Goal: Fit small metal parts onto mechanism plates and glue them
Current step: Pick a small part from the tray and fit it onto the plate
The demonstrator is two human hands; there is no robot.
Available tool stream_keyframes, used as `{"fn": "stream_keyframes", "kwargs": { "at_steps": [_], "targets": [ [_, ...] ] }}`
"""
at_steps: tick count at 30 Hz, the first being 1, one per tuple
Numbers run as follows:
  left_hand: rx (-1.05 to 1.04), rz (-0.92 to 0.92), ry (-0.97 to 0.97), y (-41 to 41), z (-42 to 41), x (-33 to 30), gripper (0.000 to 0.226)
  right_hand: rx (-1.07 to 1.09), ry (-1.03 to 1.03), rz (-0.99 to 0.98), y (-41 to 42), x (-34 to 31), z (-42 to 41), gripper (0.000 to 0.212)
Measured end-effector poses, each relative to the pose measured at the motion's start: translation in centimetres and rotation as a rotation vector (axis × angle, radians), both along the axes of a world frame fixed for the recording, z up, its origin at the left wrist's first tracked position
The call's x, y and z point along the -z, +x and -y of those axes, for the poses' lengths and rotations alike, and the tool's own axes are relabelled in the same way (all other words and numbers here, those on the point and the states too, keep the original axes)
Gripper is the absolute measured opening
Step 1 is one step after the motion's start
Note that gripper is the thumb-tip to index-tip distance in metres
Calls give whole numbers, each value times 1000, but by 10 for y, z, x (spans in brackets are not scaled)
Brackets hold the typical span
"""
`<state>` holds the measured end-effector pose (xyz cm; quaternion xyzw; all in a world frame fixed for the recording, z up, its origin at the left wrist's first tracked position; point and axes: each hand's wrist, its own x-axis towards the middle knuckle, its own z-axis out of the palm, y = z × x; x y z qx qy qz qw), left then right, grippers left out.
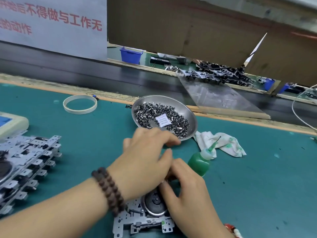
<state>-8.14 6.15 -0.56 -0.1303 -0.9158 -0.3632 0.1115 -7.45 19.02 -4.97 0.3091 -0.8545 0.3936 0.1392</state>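
Observation:
A mechanism plate (pixel 137 222) with a round dark flywheel (pixel 154 203) lies on the green mat at the bottom centre, partly under both hands. My right hand (pixel 187 191) holds it, thumb beside the flywheel and fingers curled over its far edge. My left hand (pixel 145 157) hovers over the plate, fingers stretched toward the near rim of the steel dish (pixel 192 117). The dish holds several small metal parts (pixel 147 114) and a white packet. I see nothing between the left fingers. A green glue bottle (pixel 199 164) with a needle tip leans just right of my right hand.
A stack of mechanism plates (pixel 29 165) fills the left side. A stained white rag (pixel 228 145) lies behind the bottle. A tape ring (pixel 79 104) sits at the back left, and a beige device (pixel 12 122) at the far left. Beyond the mat runs a dark conveyor (pixel 103 73).

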Motion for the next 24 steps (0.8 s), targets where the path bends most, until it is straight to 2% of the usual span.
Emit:
{"fn": "stream_keyframes", "kwargs": {
  "at_steps": [2,5,6,8,10,14,20,22,24],
  "targets": [
    [111,93,39,-18,-11,-15,40,23,-61,43,0,1,2,18],
    [241,278,-144,-39,-27,-25,64,65,-104,102,0,2,4,37],
    [265,312,-189,-42,-32,-25,68,56,-105,106,0,3,3,41],
    [290,311,-249,-48,-41,-22,61,60,-98,122,-1,4,2,48],
    [301,285,-259,-51,-46,-19,47,63,-110,123,-2,5,3,34],
    [261,220,-195,-58,-49,-16,43,99,-77,-19,-4,6,2,26],
    [222,143,-134,-73,-53,-12,40,50,-137,98,-8,5,-1,19],
    [200,130,-138,-80,-54,-12,41,72,-141,126,-9,3,-1,10],
    [187,137,-146,-85,-55,-12,40,103,-129,124,-12,2,-4,12]
  ]
}}
